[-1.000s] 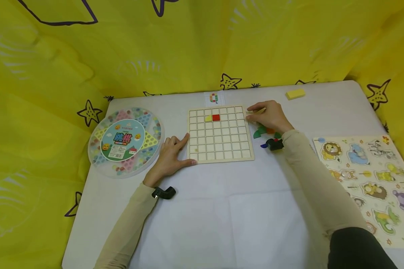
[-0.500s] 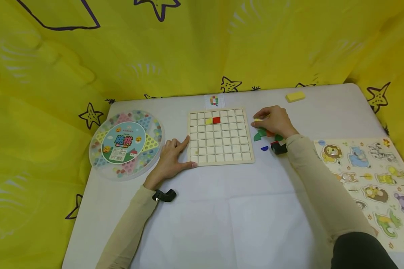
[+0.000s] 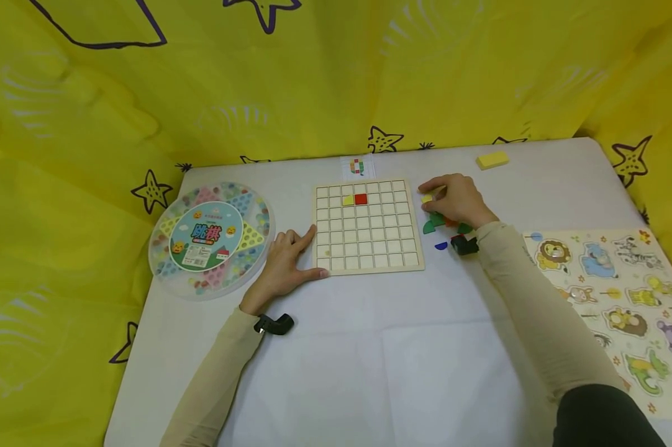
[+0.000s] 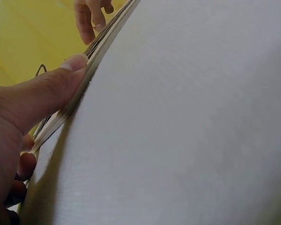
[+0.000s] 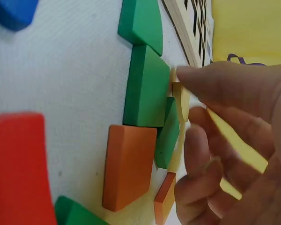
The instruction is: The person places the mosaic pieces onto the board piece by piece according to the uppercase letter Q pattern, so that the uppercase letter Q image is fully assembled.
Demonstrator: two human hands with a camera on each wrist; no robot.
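A square wooden grid board [image 3: 369,236] lies on the table, with one yellow square [image 3: 348,200] and one red square [image 3: 361,198] in its cells. My left hand [image 3: 282,267] rests at the board's near-left corner, thumb on the near edge and index finger against the left side. In the left wrist view the thumb [image 4: 51,89] lies straight along the rim. Right of the board, my right hand [image 3: 459,202] has thumb and index finger apart around a yellow piece [image 3: 426,198]. The right wrist view shows one fingertip right at a yellow piece [image 5: 180,98], beside green blocks [image 5: 147,89].
A small pattern card [image 3: 358,166] lies behind the board. A round Chinese checkers box [image 3: 207,236] is at left, an animal puzzle board [image 3: 610,310] at right. A yellow block [image 3: 492,160] lies at the back. Orange [image 5: 129,168], red [image 5: 18,173] and blue [image 5: 14,11] pieces surround my right hand.
My right hand has moved from the board's right edge to the pieces beside it, and its thumb and index finger have spread around a yellow piece. My left hand has stayed at the board.
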